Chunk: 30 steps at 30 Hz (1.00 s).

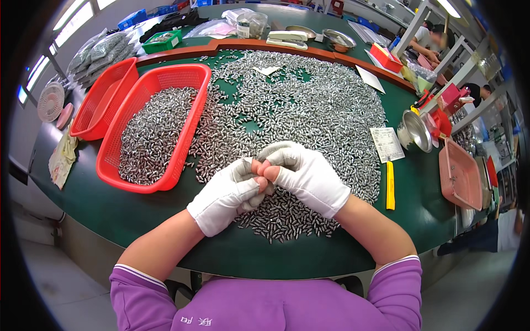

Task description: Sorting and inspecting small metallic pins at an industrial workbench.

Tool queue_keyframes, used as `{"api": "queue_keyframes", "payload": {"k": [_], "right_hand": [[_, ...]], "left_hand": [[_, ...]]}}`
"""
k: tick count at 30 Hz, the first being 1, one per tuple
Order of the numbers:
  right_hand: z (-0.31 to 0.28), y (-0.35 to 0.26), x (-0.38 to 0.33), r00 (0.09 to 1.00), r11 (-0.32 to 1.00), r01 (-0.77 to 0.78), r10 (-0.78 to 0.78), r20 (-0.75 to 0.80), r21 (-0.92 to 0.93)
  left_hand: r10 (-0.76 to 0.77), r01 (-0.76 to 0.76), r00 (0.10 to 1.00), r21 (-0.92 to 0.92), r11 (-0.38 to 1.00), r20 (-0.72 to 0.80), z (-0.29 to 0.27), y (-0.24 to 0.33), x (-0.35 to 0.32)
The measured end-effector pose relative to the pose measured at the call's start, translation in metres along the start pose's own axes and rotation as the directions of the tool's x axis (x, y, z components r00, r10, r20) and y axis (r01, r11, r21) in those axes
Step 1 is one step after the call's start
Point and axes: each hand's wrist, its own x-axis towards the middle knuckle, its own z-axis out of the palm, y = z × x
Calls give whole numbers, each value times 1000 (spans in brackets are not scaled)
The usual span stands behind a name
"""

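Both my hands wear white gloves with bare fingertips and meet above a wide spread of small silvery metal pieces (309,110). My left hand (229,193) is closed, its thumb and fingers pinched together. Against those fingertips press the thumb and forefinger of my right hand (309,174), also closed. Whatever lies between the fingertips is hidden or too small to name. To the left of my hands stands a red plastic basket (197,110), its bottom covered by a heap of the same metal pieces.
Another red basket (102,102) sits further left. On the right lie a yellow strip (390,185), a paper slip (387,144), a steel bowl (415,132) and a pink basket (461,176). A wooden rail (259,44) edges the green table's back. Other people work at the far right.
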Motion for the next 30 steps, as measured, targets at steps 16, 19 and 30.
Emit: {"api": "queue_keyframes", "payload": {"k": [16,19,30], "right_hand": [[-8,19,5,953,451,219,-291,89,-865],[-9,9,5,932,582,241,-363,17,-777],[-3,-1,-2,970,922,222,-241,-21,-318]], "left_hand": [[55,-55,998,53,997,-8,0,1,-1],[41,-41,999,40,998,1,0,1,-2],[21,-20,1000,-35,999,13,-3,-1,-1]]}}
